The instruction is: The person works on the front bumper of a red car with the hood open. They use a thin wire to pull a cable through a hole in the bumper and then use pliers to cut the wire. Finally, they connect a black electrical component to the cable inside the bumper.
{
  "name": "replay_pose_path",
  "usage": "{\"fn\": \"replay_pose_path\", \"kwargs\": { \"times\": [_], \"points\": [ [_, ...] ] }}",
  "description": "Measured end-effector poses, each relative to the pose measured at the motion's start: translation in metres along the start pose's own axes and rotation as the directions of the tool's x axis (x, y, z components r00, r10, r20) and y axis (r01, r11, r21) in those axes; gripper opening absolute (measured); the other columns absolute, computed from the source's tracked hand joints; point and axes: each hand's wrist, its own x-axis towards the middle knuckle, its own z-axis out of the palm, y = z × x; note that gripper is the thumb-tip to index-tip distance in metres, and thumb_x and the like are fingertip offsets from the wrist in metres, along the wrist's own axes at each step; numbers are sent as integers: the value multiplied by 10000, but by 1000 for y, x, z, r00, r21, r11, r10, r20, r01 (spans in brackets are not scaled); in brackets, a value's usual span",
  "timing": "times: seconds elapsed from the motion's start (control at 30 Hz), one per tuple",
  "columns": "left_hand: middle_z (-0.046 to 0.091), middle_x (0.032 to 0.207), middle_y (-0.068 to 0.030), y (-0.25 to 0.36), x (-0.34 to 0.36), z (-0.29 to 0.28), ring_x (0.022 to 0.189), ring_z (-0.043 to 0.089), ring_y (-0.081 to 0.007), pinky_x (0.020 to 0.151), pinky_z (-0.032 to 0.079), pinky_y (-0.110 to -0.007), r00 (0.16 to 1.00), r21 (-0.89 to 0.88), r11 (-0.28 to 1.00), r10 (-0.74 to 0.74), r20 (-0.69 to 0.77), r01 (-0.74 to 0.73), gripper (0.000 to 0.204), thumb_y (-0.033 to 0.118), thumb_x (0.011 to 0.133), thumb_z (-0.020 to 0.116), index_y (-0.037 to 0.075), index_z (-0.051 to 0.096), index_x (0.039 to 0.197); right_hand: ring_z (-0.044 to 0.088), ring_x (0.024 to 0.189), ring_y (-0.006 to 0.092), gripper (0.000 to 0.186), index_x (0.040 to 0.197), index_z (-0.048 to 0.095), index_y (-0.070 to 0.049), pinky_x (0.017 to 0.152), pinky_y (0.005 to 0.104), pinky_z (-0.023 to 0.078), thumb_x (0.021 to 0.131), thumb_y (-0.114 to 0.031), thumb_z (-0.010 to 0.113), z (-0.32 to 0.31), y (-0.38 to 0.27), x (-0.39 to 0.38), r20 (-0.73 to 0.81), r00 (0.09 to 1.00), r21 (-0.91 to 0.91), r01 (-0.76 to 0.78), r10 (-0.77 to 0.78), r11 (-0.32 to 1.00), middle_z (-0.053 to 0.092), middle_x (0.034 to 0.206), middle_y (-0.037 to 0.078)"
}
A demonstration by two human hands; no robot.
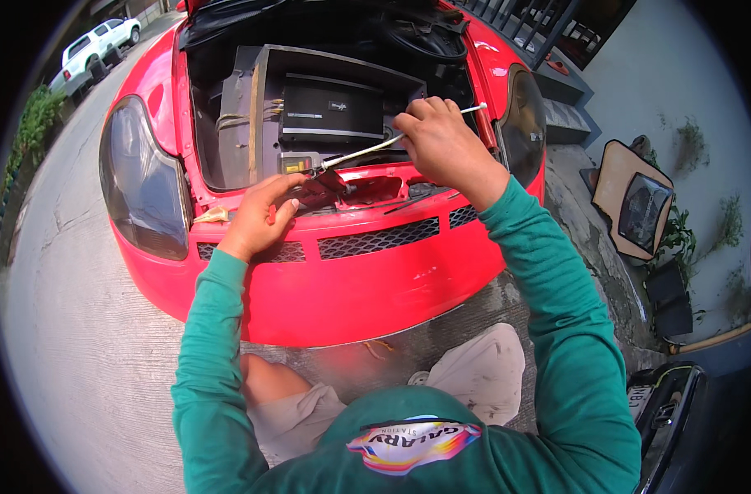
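Note:
My right hand (445, 144) is closed round a long, thin white strip (363, 154) that looks like a cable tie. One end of the strip sticks out to the right past my knuckles, and the other slants down to the left. Near that lower end, my left hand (260, 218) has its fingers curled beside a dark bracket-like piece (319, 196) at the car's front edge. What those fingers grip is hard to make out. Just beyond them sits a small dark box with a yellow face (296, 165).
The red car (367, 296) stands with its front compartment open before me. Inside are a black amplifier (333, 109), a wooden strip (254, 123) and cables (242, 117). A beige panel (614, 177) leans by the right wall; a white vehicle (95, 48) is parked far left.

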Motion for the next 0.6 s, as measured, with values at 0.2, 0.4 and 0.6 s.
{"fn": "replay_pose_path", "kwargs": {
  "times": [0.2,0.4,0.6],
  "points": [
    [772,1130,-155,-7,-6,-7,1044,738,-269,984,560,-379,996,-27,999,16,-92,-19,271,109,1038,710,-12,755,1277,745,995,471,254,1235,744,21,924,520,590,1031,-18,598,39,8,-21,238,937,535,-347,257,770,773,1086,272],
    [781,1109,-143,-9,-6,-5,1015,736,-252,949,560,-359,988,-40,998,-45,-146,40,258,94,1024,714,-15,776,1249,747,1032,490,318,1183,795,-8,931,521,598,959,-2,570,53,-12,-15,256,923,287,-356,287,889,778,1084,297],
    [789,1115,-144,-13,-16,-1,1027,736,-203,941,561,-342,970,-116,981,-175,-168,157,281,109,1024,741,-28,774,1268,796,893,342,344,1269,775,15,870,454,622,948,-39,666,47,-3,27,630,750,278,-460,201,843,802,963,227]
  ]
}}
